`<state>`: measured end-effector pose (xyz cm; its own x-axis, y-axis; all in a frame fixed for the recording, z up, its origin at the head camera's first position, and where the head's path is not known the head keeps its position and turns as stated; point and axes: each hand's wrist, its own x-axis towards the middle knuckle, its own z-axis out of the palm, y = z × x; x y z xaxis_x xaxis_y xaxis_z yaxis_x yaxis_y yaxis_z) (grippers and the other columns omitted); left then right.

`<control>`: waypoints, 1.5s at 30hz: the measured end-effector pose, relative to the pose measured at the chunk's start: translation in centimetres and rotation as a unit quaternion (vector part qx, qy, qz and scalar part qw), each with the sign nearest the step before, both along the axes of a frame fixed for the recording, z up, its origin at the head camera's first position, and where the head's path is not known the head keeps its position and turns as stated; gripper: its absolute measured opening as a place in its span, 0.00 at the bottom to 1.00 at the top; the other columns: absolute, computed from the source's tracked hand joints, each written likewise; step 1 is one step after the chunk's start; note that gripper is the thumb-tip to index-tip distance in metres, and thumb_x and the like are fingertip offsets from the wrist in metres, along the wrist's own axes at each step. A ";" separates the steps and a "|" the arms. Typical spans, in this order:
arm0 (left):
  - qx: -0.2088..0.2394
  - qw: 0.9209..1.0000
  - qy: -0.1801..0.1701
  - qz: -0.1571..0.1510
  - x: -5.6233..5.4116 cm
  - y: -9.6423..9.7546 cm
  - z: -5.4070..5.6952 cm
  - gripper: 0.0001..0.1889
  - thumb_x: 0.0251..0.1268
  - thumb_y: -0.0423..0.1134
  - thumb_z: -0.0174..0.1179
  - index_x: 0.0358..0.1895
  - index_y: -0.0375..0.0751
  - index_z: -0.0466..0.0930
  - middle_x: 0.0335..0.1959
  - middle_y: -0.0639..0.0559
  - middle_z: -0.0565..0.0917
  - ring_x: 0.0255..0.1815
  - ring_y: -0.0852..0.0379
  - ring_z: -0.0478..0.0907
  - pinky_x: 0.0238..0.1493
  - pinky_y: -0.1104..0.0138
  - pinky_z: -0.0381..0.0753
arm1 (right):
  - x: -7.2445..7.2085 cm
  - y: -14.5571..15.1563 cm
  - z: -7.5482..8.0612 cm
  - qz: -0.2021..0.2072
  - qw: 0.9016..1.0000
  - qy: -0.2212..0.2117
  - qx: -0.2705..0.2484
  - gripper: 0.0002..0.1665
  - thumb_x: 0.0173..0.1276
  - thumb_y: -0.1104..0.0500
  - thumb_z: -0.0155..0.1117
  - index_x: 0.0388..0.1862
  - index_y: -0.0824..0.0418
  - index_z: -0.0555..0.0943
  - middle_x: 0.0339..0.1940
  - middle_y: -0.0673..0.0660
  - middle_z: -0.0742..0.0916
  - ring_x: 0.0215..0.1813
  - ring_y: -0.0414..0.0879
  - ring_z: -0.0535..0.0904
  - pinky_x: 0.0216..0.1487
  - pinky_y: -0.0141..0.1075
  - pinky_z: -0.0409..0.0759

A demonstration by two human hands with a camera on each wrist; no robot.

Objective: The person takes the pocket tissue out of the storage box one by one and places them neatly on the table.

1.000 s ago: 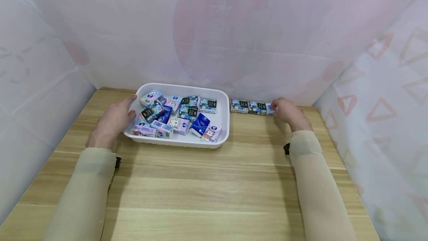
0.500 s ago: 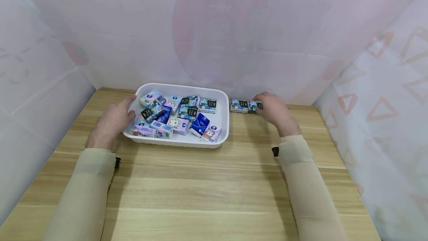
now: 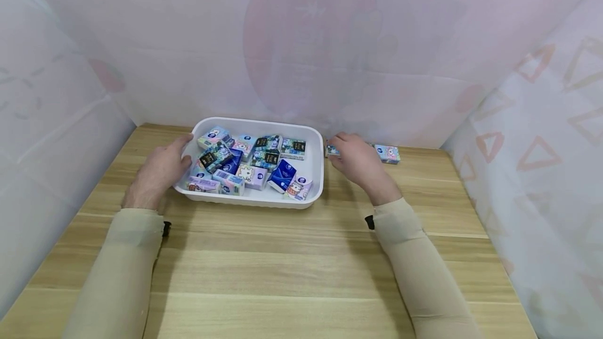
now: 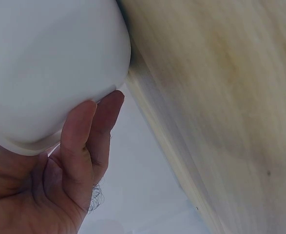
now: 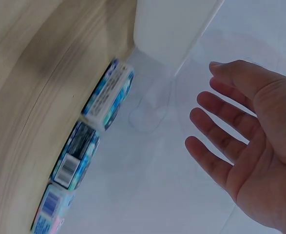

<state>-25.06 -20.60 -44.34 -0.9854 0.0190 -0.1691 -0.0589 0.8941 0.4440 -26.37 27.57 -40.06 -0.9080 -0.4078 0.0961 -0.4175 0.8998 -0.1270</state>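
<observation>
My left hand (image 3: 157, 174) holds the left rim of a white plastic tray (image 3: 316, 184), its fingers against the outer wall in the left wrist view. Several small tissue packs lie jumbled inside, among them a dark blue pack (image 3: 282, 175) and a lilac one (image 3: 256, 177). To the right of the tray, my right hand (image 3: 360, 166) hovers with loosely bent fingers and nothing in them. Under and behind it runs a row of three tissue packs: a light blue pack (image 3: 388, 154) at the right end and two dark floral ones, a barcoded pack (image 5: 73, 158) and its neighbour (image 5: 107, 95).
The wooden table (image 3: 264, 260) runs from the front to a pale printed cloth wall (image 3: 424, 41) behind the tray. Similar cloth walls stand at the left and right sides.
My right hand has let go of the light blue pack at the row's end and moved left over the row towards the tray. The left hand and tray stay put.
</observation>
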 end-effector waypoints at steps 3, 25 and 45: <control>0.000 1.000 0.002 0.001 0.0 0.0 0.0 0.38 0.97 0.39 0.50 1.00 0.46 0.47 0.81 0.11 0.72 0.67 0.19 0.85 0.61 0.29 0.91 | 0.5 -1.1 0.0 0.012 1.000 0.004 0.006 0.24 0.86 0.56 0.76 0.76 0.60 0.88 0.74 0.60 0.92 0.75 0.63 0.88 0.77 0.57 0.90; -0.001 1.000 -0.005 0.001 -0.2 0.1 -0.1 0.38 0.98 0.39 0.49 1.00 0.46 0.46 0.79 0.10 0.72 0.66 0.19 0.86 0.56 0.34 0.94 | 1.3 -7.2 -2.0 0.128 0.990 -0.020 0.048 0.33 0.87 0.44 0.76 0.84 0.51 0.84 0.82 0.55 0.87 0.84 0.55 0.83 0.83 0.52 0.87; -0.007 1.000 0.007 0.000 -0.2 0.0 -0.2 0.38 0.98 0.39 0.50 0.99 0.43 0.48 0.77 0.10 0.75 0.62 0.19 0.88 0.55 0.34 0.94 | -0.1 -9.7 -4.5 0.170 0.981 -0.093 0.031 0.35 0.84 0.40 0.80 0.83 0.47 0.84 0.87 0.57 0.81 0.89 0.57 0.77 0.91 0.52 0.79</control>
